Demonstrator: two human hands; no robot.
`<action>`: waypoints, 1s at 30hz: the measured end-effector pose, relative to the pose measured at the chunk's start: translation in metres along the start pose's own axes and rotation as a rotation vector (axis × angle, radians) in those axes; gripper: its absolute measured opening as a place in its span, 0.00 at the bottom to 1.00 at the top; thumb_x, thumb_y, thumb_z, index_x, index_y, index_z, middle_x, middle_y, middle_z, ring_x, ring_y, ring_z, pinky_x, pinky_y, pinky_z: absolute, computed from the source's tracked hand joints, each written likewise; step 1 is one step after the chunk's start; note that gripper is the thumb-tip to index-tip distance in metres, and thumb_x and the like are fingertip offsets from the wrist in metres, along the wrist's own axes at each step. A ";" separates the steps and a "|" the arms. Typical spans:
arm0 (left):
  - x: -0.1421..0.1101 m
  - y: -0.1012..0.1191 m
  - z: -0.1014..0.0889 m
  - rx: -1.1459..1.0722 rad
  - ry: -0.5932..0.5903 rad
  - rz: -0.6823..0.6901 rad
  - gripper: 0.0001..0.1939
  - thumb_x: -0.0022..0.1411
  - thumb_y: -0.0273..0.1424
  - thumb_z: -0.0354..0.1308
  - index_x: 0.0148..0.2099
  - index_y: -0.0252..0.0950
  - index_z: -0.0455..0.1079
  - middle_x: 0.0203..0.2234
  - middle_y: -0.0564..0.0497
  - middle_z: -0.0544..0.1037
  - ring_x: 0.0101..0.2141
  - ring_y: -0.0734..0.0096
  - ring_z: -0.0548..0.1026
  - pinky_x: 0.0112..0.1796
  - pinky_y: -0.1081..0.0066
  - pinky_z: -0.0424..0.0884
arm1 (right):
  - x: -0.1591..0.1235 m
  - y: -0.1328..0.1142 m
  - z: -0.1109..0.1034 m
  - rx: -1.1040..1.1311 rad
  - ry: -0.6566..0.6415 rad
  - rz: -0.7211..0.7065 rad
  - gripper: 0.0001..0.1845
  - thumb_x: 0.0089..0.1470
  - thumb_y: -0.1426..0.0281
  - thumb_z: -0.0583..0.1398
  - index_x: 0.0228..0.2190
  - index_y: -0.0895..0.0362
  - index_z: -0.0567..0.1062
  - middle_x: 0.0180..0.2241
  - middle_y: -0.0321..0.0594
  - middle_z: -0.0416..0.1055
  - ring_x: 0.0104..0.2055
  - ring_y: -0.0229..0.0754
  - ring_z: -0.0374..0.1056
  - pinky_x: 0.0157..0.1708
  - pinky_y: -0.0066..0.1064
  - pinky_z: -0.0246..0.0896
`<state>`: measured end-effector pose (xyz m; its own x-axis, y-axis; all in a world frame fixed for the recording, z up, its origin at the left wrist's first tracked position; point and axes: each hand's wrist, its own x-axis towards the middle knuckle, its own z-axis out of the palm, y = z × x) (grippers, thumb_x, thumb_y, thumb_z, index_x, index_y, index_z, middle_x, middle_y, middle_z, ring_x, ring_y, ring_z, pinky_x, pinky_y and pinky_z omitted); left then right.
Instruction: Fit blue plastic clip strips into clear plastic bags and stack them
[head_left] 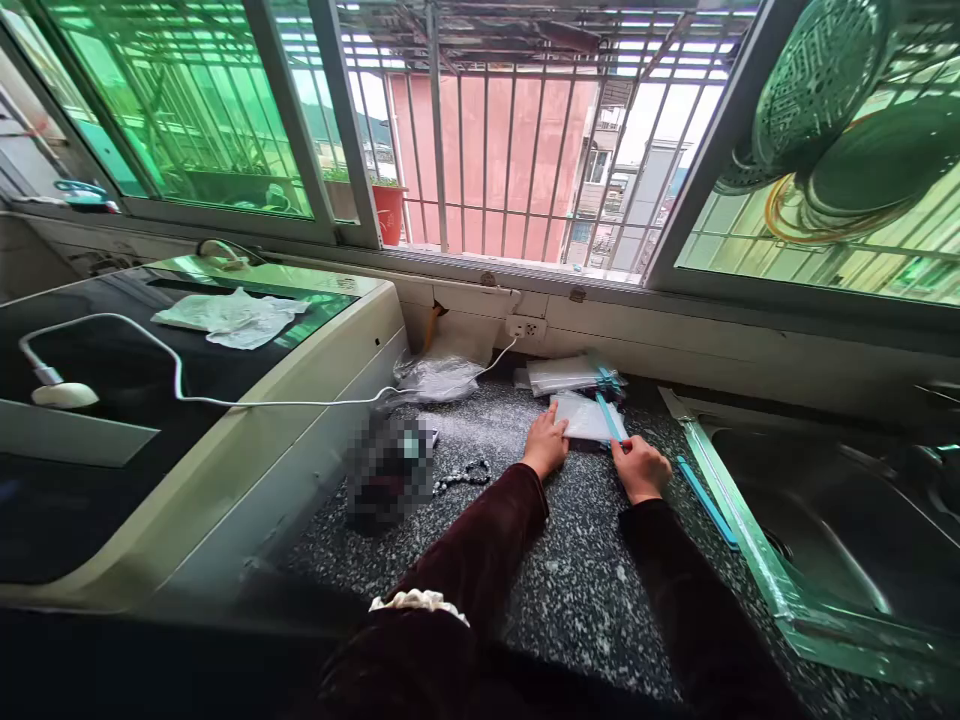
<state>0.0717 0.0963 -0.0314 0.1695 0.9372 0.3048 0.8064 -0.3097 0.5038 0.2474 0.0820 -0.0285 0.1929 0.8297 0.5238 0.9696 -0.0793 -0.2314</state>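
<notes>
A clear plastic zip bag (583, 417) with a blue seal strip lies flat on the speckled granite counter (577, 570). My left hand (546, 443) presses its fingers flat on the bag's left edge. My right hand (640, 467) is closed in a pinch at the blue strip at the bag's near right corner. Behind it a small stack of similar bags (574, 375) rests against the wall. Both arms wear dark red sleeves.
A washing machine (187, 400) with a white cable and a cloth on top stands at the left. A steel sink (825, 530) is at the right, a blue strip (706, 502) along its rim. A bead string (463, 476) and crumpled plastic (439, 378) lie on the counter.
</notes>
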 end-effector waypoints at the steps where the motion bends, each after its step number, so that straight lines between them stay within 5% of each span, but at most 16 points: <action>1: -0.002 -0.001 0.000 -0.013 0.000 -0.011 0.19 0.54 0.26 0.53 0.50 0.36 0.69 0.62 0.44 0.52 0.54 0.53 0.61 0.53 0.56 0.60 | 0.000 0.001 0.000 0.010 0.006 -0.007 0.15 0.51 0.60 0.55 0.23 0.59 0.71 0.23 0.44 0.70 0.26 0.43 0.63 0.28 0.31 0.41; 5: -0.010 -0.008 -0.011 -0.045 -0.006 -0.034 0.21 0.53 0.25 0.54 0.51 0.32 0.68 0.60 0.39 0.56 0.54 0.54 0.61 0.53 0.59 0.60 | -0.001 0.006 -0.001 0.057 0.085 -0.060 0.17 0.52 0.59 0.54 0.23 0.59 0.71 0.22 0.44 0.69 0.26 0.43 0.61 0.27 0.31 0.41; 9: -0.012 -0.031 -0.052 0.029 0.022 0.017 0.16 0.56 0.26 0.52 0.47 0.34 0.71 0.49 0.42 0.68 0.49 0.61 0.66 0.49 0.65 0.64 | 0.000 -0.008 -0.003 0.083 0.152 -0.190 0.16 0.53 0.62 0.53 0.24 0.59 0.72 0.23 0.44 0.69 0.28 0.43 0.61 0.29 0.32 0.43; 14: -0.007 -0.083 -0.124 0.293 0.073 -0.096 0.12 0.58 0.30 0.51 0.42 0.35 0.73 0.42 0.43 0.71 0.45 0.60 0.67 0.45 0.64 0.64 | 0.010 -0.083 -0.008 0.150 0.030 -0.481 0.14 0.54 0.66 0.52 0.25 0.58 0.74 0.25 0.42 0.71 0.31 0.43 0.63 0.33 0.32 0.48; 18: -0.010 -0.125 -0.158 0.411 0.067 -0.161 0.12 0.56 0.29 0.54 0.42 0.32 0.73 0.42 0.38 0.70 0.47 0.54 0.65 0.45 0.61 0.63 | 0.026 -0.163 -0.007 0.074 -0.244 -0.576 0.13 0.56 0.67 0.52 0.31 0.59 0.75 0.33 0.44 0.74 0.39 0.44 0.64 0.38 0.32 0.50; 24: -0.009 -0.149 -0.168 0.535 -0.006 -0.116 0.12 0.53 0.28 0.58 0.41 0.31 0.73 0.42 0.37 0.72 0.47 0.53 0.66 0.44 0.60 0.61 | 0.077 -0.255 0.019 0.024 -0.336 -0.602 0.14 0.57 0.68 0.51 0.40 0.58 0.73 0.41 0.45 0.73 0.47 0.44 0.63 0.42 0.31 0.53; 30: 0.005 -0.153 -0.159 0.586 -0.048 -0.060 0.10 0.58 0.23 0.52 0.36 0.30 0.75 0.37 0.37 0.74 0.43 0.57 0.68 0.40 0.63 0.60 | 0.120 -0.301 0.052 -0.089 -0.450 -0.479 0.13 0.56 0.71 0.55 0.42 0.63 0.71 0.40 0.53 0.72 0.48 0.48 0.65 0.44 0.36 0.59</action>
<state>-0.1408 0.1227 0.0221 0.1286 0.9606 0.2463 0.9915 -0.1288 -0.0156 -0.0293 0.2340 0.0614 -0.3260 0.9327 0.1540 0.9449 0.3268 0.0210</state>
